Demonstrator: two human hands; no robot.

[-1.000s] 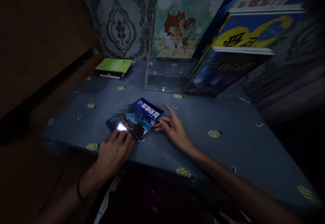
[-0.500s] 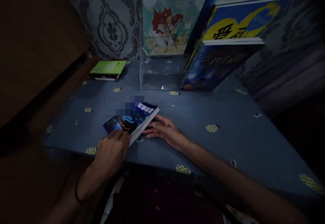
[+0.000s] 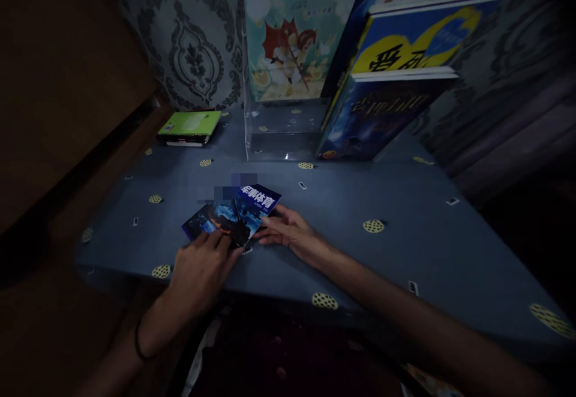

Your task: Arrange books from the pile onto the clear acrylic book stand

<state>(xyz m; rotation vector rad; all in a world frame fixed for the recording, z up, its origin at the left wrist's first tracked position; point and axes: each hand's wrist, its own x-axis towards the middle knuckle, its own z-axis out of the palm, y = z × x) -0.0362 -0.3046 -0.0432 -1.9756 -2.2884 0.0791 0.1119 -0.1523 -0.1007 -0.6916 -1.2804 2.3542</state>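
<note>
A dark blue book (image 3: pixel 234 214) with white characters on its cover lies at a slant near the front of the table, its characters upside down to me. My left hand (image 3: pixel 202 265) grips its near edge, with curled fingers on the cover and the thumb by the near corner. At the right edge, the thumb of my right hand (image 3: pixel 290 229) rests on the cover. The other right fingers are beside or under the book, partly hidden.
Blue cloth with a pineapple pattern covers the table (image 3: pixel 342 265). At the back left lies a small stack of books, a green book (image 3: pixel 191 124) on top. A clear acrylic stand (image 3: pixel 288 145) holds several upright books, including a blue-and-yellow book (image 3: pixel 423 37), before the patterned wall.
The book's cover has tipped toward me, and its white page edge no longer shows. My right thumb has come onto the cover. My left thumb has spread to the right. The view has shifted slightly.
</note>
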